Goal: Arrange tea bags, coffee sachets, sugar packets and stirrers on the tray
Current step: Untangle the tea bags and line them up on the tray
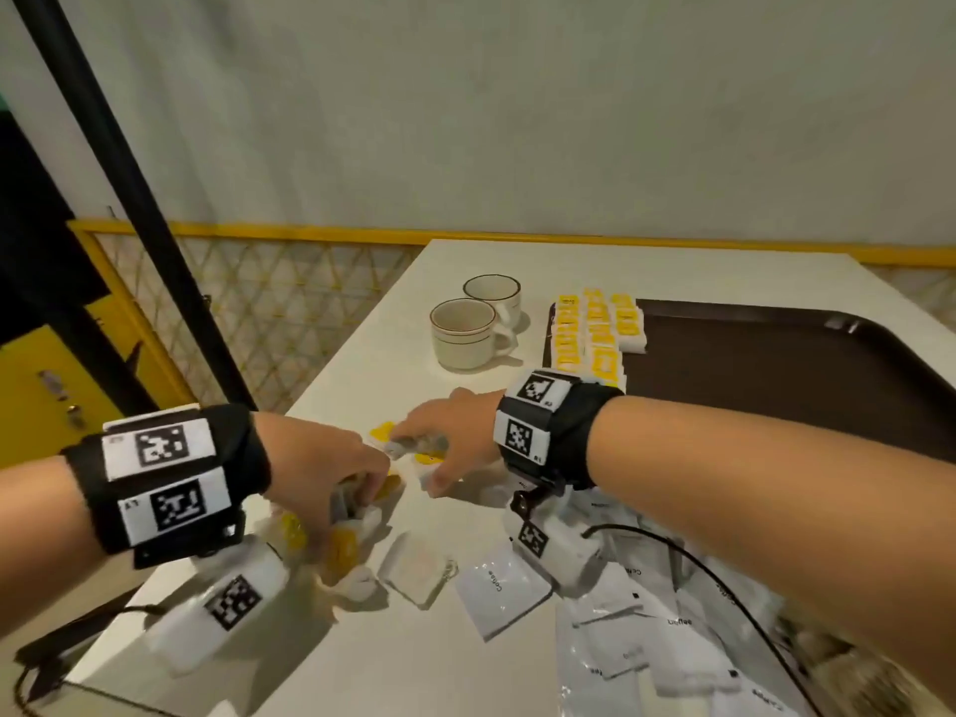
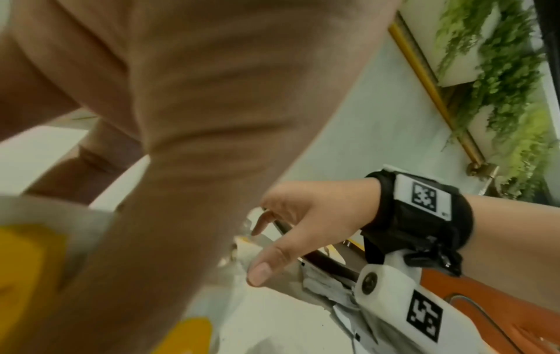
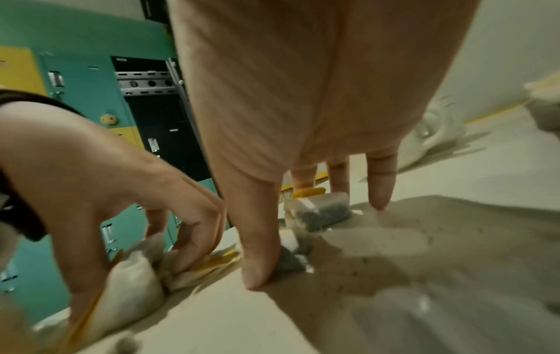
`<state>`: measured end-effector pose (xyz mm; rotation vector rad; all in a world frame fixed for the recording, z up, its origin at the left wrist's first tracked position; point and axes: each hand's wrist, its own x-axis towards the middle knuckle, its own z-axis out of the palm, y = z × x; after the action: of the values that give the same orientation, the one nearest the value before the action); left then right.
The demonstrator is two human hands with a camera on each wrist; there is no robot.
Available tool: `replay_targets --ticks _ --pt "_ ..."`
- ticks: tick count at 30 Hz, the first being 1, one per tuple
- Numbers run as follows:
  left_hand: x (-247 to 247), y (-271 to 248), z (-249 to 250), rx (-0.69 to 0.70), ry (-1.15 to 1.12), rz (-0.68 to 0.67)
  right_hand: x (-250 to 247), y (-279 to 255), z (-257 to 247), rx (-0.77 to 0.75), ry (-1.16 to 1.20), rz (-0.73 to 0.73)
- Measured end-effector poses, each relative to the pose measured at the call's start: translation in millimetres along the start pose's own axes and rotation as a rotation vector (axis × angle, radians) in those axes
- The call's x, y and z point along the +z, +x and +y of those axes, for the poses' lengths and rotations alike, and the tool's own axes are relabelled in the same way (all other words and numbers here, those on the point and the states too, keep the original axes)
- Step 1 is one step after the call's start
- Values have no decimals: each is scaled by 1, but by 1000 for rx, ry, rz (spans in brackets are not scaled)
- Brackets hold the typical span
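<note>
— White surface (image 1: pixel 362 664) against a pale wall, two cups (image 1: pixel 468 331) at the back, and the brown tray (image 1: pixel 776 364) to the right. Where are the tea bags?

— One block of tea bags (image 1: pixel 595 336) already sits in rows on the tray's near-left corner. The loose tea bags (image 1: pixel 341 551) lie scattered on the surface left of the tray, with coffee sachets (image 1: pixel 646 628) heaped nearer the person.

— And the hands?

— The left hand (image 1: pixel 331 473) has its fingers curled round a clump of the loose bags. The right hand (image 1: pixel 450 432) pinches a bag between thumb and fingers.

— How should this go?

— I'd gather a few flat, strings tucked in, squared into a stack, then set it down beside the existing rows.
</note>
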<state>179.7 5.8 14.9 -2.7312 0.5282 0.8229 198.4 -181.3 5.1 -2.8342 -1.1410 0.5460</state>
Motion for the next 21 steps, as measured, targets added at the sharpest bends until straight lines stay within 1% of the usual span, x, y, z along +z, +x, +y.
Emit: replay_targets --ticks 2,5,8,10,12,13,15,16,17,19,21 --pt "-6 0 7 70 -34 -59 -2 4 -1 -23 -49 49" --pt "-15 2 9 129 -102 -24 -3 2 0 -7 -73 88" --pt "-26 1 7 150 -268 91 -4 -5 8 24 -19 105" --pt "-31 -2 7 128 -435 184 -8 -15 18 88 107 149" --pt "-35 -4 6 128 -551 273 -14 -29 29 177 353 212" --pt "-36 -5 7 138 -615 323 -17 -37 34 217 537 254" --pt "-38 -5 11 160 -749 432 -22 -56 40 267 996 316" --pt "-39 -4 14 173 -828 478 -22 -66 41 261 1215 330" --pt "-39 -3 18 187 -916 512 -23 -75 43 247 1383 348" --pt "-40 0 32 224 -1102 552 -19 -90 46 225 1592 406" --pt "-41 6 50 279 -1251 570 -13 -103 48 217 1695 458"
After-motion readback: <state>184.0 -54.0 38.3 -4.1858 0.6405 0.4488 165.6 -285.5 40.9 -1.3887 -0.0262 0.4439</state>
